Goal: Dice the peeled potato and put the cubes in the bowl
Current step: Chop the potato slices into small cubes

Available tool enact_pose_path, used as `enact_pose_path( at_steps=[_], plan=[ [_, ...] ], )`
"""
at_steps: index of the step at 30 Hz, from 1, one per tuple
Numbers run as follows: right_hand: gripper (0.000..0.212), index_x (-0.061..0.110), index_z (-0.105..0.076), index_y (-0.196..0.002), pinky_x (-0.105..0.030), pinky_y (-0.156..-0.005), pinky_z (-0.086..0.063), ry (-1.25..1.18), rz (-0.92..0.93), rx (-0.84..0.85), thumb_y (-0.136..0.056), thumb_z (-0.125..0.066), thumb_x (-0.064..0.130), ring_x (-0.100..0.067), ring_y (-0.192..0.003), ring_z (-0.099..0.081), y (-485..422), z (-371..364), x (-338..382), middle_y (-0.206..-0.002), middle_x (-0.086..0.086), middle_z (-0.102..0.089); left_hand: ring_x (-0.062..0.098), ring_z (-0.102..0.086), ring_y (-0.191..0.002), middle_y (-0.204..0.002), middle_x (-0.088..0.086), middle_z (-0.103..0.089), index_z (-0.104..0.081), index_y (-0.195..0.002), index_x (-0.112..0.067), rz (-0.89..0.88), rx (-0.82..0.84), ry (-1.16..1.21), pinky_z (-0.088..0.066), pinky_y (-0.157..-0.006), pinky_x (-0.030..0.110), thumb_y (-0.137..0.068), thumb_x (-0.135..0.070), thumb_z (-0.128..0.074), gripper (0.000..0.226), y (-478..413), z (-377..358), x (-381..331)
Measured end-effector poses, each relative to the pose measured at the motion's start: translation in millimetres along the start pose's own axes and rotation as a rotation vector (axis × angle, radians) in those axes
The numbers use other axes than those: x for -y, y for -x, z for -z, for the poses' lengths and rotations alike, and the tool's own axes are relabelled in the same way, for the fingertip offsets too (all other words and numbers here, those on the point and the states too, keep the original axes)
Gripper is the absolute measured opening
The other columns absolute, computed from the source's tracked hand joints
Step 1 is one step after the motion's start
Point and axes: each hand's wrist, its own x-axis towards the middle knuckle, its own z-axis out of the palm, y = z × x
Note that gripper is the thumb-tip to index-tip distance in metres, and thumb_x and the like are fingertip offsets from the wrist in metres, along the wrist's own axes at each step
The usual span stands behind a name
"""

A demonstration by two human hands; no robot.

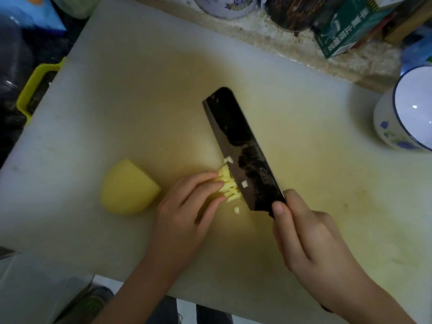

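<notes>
Yellow potato strips (230, 190) seem firm but slippery; my left fingers (201, 183) pinch them together, my right fingers (279, 210) grasp the knife (240, 146).

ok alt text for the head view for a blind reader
A right hand holds a dark cleaver cutting potato strips that the left hand steadies on a white cutting board. An uncut potato half lies left; a white bowl stands right.

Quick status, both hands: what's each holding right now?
Left hand: closed, holding the potato strips down on the cutting board.
Right hand: closed, gripping the cleaver.
</notes>
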Motion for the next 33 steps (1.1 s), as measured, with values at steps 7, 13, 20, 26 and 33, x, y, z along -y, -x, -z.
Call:
enact_pose_path(
  at_steps=[7, 13, 20, 26, 33],
  plan=[
    [0.022, 0.030, -0.037, -0.090, -0.029, -0.039, -0.026, 0.119, 0.032, 0.037, -0.096, -0.023, 0.046, -0.015, -0.038, -0.039, 2, -7, 0, -0.043, 0.005, -0.030, 0.014, -0.062, -0.098, -0.102, 0.009, -0.069, -0.073, -0.094, 0.001, -0.021, -0.017, -0.024, -0.047, -0.093, 0.020, -0.086, -0.004, -0.071, 0.010, -1, -3, -1],
    [0.020, 0.018, -0.039, -0.090, -0.030, -0.028, -0.024, 0.334, -0.002, 0.088, -0.095, -0.028, 0.033, -0.020, -0.027, -0.037, -5, -18, 14, -0.042, 0.009, -0.028, 0.015, -0.063, -0.097, -0.098, 0.010, -0.070, -0.073, -0.091, 0.002, -0.011, -0.017, -0.029, -0.047, -0.093, 0.019, -0.086, -0.003, -0.068, 0.009, 0, -4, -4],
    [0.015, 0.025, -0.034, -0.086, -0.018, -0.038, -0.026, 0.080, 0.060, 0.018, -0.100, -0.033, 0.030, -0.011, -0.037, -0.040, -51, -18, 14, -0.051, 0.010, -0.041, 0.015, -0.063, -0.099, -0.099, 0.010, -0.069, -0.073, -0.091, 0.002, -0.013, -0.026, -0.032, -0.046, -0.095, 0.019, -0.085, -0.003, -0.070, 0.008, 1, -4, -4],
    [0.023, 0.037, -0.034, -0.075, -0.030, -0.037, -0.032, -0.105, 0.029, -0.025, -0.097, -0.032, 0.040, -0.016, -0.036, -0.045, -24, 7, 15, -0.046, -0.003, -0.046, 0.009, -0.061, -0.105, -0.109, 0.002, -0.067, -0.070, -0.103, -0.005, 0.047, 0.002, 0.042, -0.045, -0.097, 0.019, -0.088, -0.014, -0.067, 0.018, 2, 4, 0],
    [0.021, 0.037, -0.035, -0.086, -0.027, -0.041, -0.028, 0.043, 0.051, 0.067, -0.094, -0.022, 0.053, -0.013, -0.040, -0.042, 2, -8, 7, -0.047, 0.001, -0.040, 0.018, -0.063, -0.096, -0.103, 0.008, -0.069, -0.073, -0.100, -0.002, 0.027, -0.027, -0.104, -0.049, -0.090, 0.026, -0.087, -0.010, -0.069, 0.016, 9, 11, 3]
  ],
)
